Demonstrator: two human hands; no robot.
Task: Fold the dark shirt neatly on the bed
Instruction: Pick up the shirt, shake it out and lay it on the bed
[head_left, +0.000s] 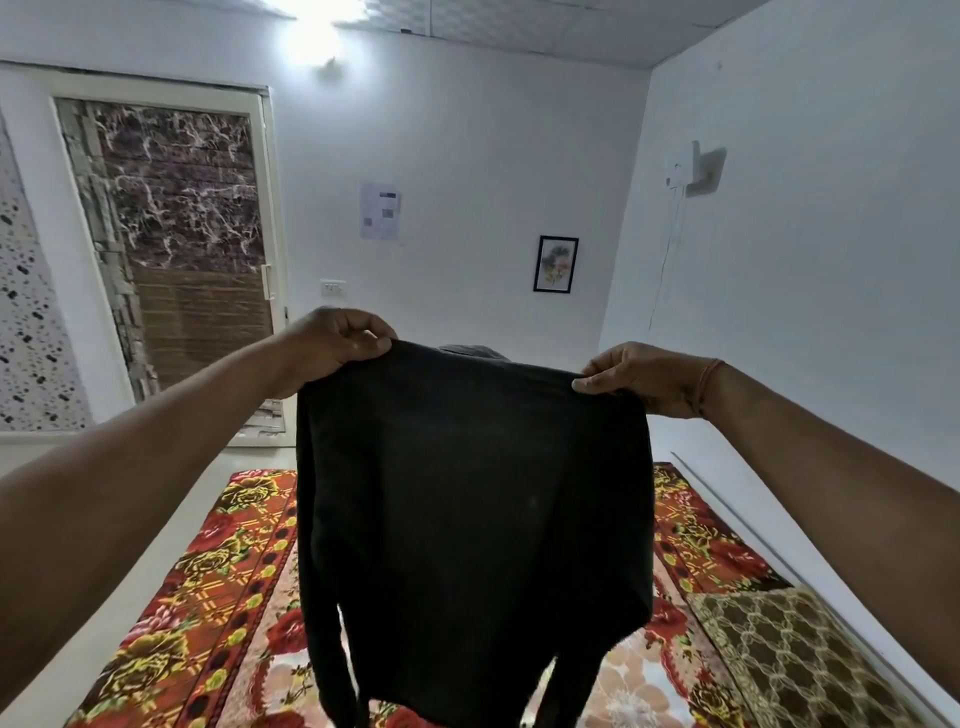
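Dark shirt (472, 499) held up in the air over the bed (208, 587).

The left hand (332, 345) pinches the shirt's top edge at 11 o'clock and the right hand (641, 379) pinches it at 1 o'clock, both closed on the cloth. The shirt hangs down between them, sleeves dangling above the floral bedspread; a patterned pillow (795, 660) lies at 4 o'clock.

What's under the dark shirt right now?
The dark shirt hangs from the left hand and right hand above the floral bedspread, which shows on both sides. The middle strip of the bed behind the shirt is covered, so anything lying there can't be seen.
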